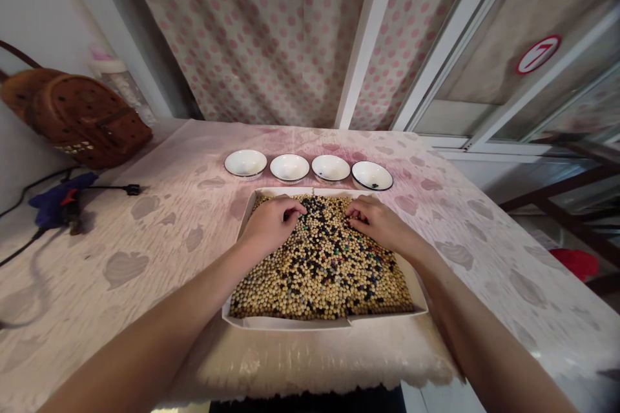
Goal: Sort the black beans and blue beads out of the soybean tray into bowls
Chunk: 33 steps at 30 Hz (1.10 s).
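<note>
Looking from my distant place, I see both hands over the far half of one shallow white box, which lies on the table near its front edge. The box is filled with small round beads, and these lie directly under and around the fingertips. The left hand is at the far left part of the box, with its thumb and index finger bent narrowly toward each other, close to a dark patch of beads. The right hand is at the far right part, its fingers curled in, the tips near the beads. I cannot tell if either hand pinches a bead.

I count two hands, one box and four white bowls with dark rims, standing in a row just beyond the box. The beads are too many for counting: mostly pale yellow, many black, a few green and blue. In the rightmost bowl lie a few dark pieces, and in its neighbour I see tiny dark specks.

For writing, I can read a red "7" inside a red ring on the sign at right. On the brown bag at left, some pale letters are too small to read.
</note>
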{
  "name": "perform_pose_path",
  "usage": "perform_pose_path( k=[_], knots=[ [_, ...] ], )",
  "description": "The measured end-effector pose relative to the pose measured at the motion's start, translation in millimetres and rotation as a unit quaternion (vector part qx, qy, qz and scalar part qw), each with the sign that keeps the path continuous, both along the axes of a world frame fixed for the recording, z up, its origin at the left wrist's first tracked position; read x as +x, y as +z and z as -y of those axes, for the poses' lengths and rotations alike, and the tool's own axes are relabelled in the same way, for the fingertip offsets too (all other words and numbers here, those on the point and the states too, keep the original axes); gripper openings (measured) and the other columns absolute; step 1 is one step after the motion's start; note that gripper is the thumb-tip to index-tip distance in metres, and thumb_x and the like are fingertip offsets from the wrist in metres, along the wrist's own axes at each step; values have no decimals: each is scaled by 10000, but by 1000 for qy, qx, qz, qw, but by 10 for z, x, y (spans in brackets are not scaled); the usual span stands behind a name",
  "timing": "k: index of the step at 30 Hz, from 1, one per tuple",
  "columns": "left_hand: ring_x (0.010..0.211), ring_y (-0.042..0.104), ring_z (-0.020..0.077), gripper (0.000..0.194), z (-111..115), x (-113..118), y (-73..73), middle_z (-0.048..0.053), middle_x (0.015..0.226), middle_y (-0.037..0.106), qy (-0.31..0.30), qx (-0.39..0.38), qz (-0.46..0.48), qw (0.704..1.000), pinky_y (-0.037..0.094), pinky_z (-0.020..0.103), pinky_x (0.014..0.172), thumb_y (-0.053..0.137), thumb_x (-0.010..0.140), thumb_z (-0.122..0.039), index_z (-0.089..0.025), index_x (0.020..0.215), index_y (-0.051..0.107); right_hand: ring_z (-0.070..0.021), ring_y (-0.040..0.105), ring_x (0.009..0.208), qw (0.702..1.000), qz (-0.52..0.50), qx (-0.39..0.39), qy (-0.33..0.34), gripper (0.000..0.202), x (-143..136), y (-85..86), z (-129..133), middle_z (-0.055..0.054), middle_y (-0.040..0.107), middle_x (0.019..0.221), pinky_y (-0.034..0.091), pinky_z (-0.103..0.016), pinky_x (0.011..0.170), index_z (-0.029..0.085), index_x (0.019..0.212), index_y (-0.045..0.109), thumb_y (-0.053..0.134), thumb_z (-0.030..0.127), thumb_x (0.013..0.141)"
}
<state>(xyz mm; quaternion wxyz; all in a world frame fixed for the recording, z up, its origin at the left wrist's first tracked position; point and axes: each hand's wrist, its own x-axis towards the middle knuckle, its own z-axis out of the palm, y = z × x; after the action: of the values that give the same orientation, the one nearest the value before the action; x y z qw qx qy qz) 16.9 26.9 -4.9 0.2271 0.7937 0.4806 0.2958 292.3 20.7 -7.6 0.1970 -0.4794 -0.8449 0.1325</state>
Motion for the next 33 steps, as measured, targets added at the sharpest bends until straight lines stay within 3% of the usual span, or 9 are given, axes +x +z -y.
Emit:
perform_pose_path(
  k=[12, 27, 30, 33],
  knots=[
    [802, 666, 166, 227, 14, 5, 11, -10, 946, 745, -4, 8, 2, 1000, 517, 311, 744, 558, 862, -127, -251, 922, 738, -178, 542, 789, 1000, -5, 12, 0, 118, -59, -30, -17, -36, 593, 851, 402, -323, 739, 208, 805, 579, 537, 113, 860],
    [788, 656, 164, 226, 18, 7, 33, -11, 983, 753, 2, -8, -3, 1000, 506, 313, 752, 551, 863, -131, -242, 924, 738, -184, 537, 796, 1000, -13, 14, -4, 106, -3, -29, -10, -32, 607, 853, 409, -316, 728, 208, 847, 587, 530, 121, 869],
    [792, 656, 164, 227, 16, 6, 25, -7, 982, 752, 0, -10, -1, 1000, 502, 307, 740, 549, 865, -135, -242, 928, 738, -175, 559, 757, 996, -59, 42, -45, 79, 38, -31, -54, -36, 616, 862, 428, -301, 695, 207, 856, 608, 538, 202, 893],
    [810, 660, 167, 229, 14, 5, 23, -6, 980, 750, 2, -12, -2, 1000, 501, 306, 736, 549, 865, -134, -243, 933, 738, -184, 583, 745, 975, -102, 129, -146, 108, 161, -55, -154, -51, 630, 875, 447, -312, 701, 199, 898, 633, 534, 243, 892]
  ],
)
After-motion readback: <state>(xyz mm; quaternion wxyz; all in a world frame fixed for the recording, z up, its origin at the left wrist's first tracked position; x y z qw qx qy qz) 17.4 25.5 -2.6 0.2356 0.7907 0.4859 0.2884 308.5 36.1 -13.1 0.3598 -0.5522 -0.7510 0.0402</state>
